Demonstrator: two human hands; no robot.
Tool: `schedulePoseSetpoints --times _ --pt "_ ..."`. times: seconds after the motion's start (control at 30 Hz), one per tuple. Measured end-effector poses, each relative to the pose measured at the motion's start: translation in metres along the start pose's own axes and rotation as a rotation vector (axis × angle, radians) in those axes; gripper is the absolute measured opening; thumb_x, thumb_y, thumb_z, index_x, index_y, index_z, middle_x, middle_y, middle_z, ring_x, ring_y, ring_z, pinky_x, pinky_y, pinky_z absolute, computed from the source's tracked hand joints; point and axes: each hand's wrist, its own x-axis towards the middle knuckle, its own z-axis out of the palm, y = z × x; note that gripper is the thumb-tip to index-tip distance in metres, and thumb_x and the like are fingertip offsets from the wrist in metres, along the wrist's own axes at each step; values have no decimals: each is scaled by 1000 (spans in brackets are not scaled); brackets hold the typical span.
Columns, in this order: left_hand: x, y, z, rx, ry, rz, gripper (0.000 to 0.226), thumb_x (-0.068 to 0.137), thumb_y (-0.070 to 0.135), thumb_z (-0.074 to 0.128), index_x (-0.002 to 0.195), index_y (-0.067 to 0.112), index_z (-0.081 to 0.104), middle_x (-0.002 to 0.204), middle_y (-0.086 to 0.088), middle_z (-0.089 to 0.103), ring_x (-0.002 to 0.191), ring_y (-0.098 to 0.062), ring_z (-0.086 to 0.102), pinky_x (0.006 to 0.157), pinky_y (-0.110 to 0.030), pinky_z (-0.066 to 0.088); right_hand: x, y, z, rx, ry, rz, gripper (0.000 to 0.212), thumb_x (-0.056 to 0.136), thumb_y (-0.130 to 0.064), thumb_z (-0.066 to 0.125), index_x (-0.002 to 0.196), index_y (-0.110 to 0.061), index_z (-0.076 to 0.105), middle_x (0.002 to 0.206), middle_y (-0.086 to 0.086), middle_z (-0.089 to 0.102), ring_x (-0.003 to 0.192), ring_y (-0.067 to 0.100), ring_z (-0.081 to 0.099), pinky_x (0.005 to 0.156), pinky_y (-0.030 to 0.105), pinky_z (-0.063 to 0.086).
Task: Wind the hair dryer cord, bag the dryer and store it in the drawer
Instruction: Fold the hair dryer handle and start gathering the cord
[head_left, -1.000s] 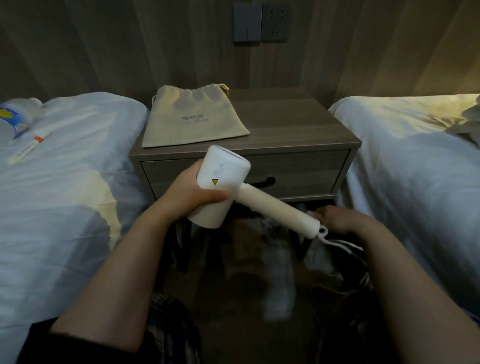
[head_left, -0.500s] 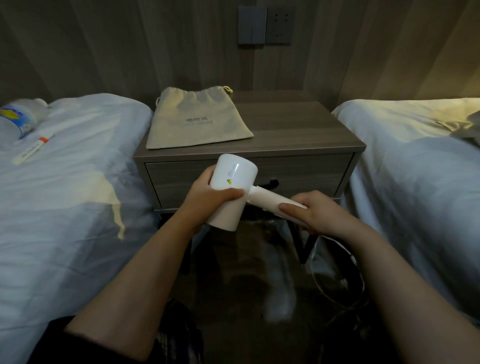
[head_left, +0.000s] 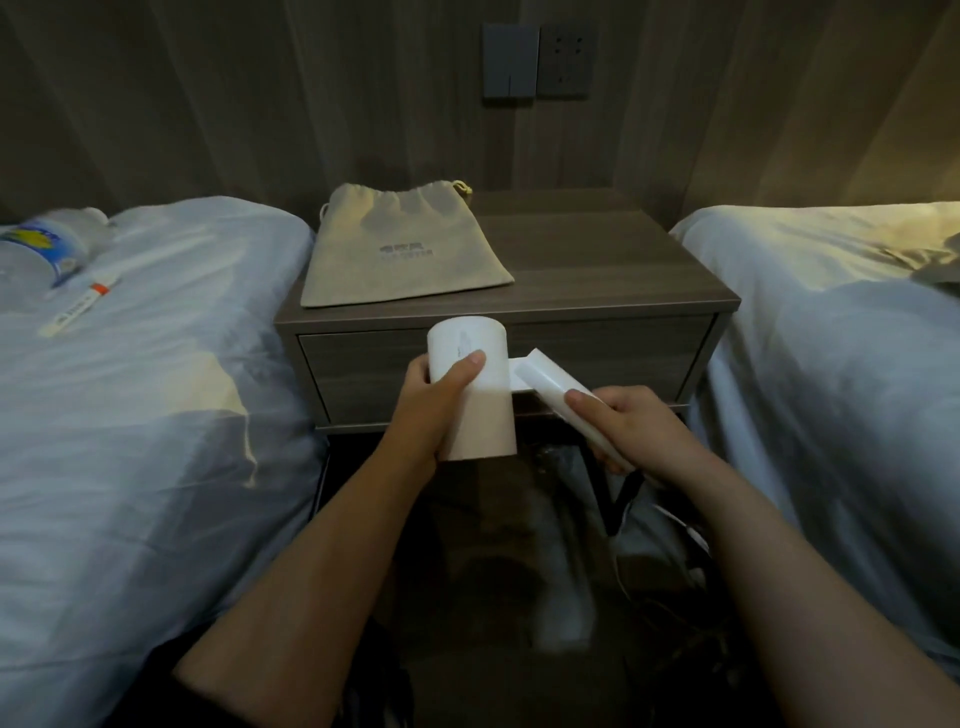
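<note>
You're early in the job: your left hand grips the barrel of the hair dryer and your right hand is curled round its handle, just in front of the closed drawer. The cord trails loose to the floor, unwound. The bag lies flat on the nightstand, far left, with no dryer in it yet. The bag's grey print and the blue-yellow label on the bottle are too blurred to read.
</note>
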Motion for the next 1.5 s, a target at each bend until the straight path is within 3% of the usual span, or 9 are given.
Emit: schedulePoseSetpoints --times 0.33,0.53,0.7,0.83,0.97,1.07,1.2,1.33,1.5 --pt "-12 -2 5 -269 104 3 56 80 40 65 130 28 42 118 -7 56 97 -26 61 66 -38 54 -7 -4 4 -28 78 7 34 87 -45 54 72 -17 66 55 6 57 36 5 49 42 22 40" --pt "-15 -6 13 -366 121 18 55 81 41 63 129 31 40 120 -8 56 100 -27 61 80 -47 55 -13 -13 8 10 173 -24 37 89 -40 55 59 -19 59 52 4 54 34 4 47 40 20 39" --pt "-17 -17 23 -480 152 -111 68 80 46 63 137 33 28 119 -6 52 100 -26 58 87 -49 52 -12 -13 30 57 208 30 44 91 -44 49 70 -6 60 57 7 55 44 12 51 40 22 42" --pt "-6 -5 11 -155 -44 -50 69 82 41 63 140 22 30 121 -5 52 109 -25 54 92 -45 50 -7 -14 5 -5 251 40 41 89 -45 53 75 -9 66 54 4 55 37 5 50 39 20 41" --pt "0 2 -5 698 -163 549 81 71 37 75 140 29 32 136 4 42 123 -14 41 101 -37 41 -9 -9 -17 -310 279 -79 29 83 -48 59 80 -21 69 74 3 66 70 16 60 66 35 47" --pt "1 -4 -14 1116 -408 666 86 64 44 78 138 35 35 145 6 37 133 -16 32 111 -40 30 -12 -7 -29 -474 188 -114 24 79 -51 62 80 -28 68 76 -2 67 75 15 60 68 37 47" --pt "-4 -10 -11 1137 -589 594 84 60 37 82 133 32 40 137 9 43 123 -10 39 102 -29 35 -12 -10 -37 -493 49 -124 23 76 -51 65 80 -29 70 79 -4 70 75 9 62 71 36 49" --pt "-9 -10 -9 1144 -570 645 80 62 35 83 130 26 43 130 5 49 116 -11 48 92 -22 39 -9 -14 -38 -421 -22 -161 13 73 -46 70 77 -33 70 77 -10 69 75 4 62 67 29 47" --pt "-9 -1 -15 967 -542 652 75 61 37 83 126 31 46 118 10 51 105 -6 52 89 -21 45 3 -9 -44 -88 267 -171 30 85 -46 57 76 -23 73 77 3 72 72 16 64 69 28 44"
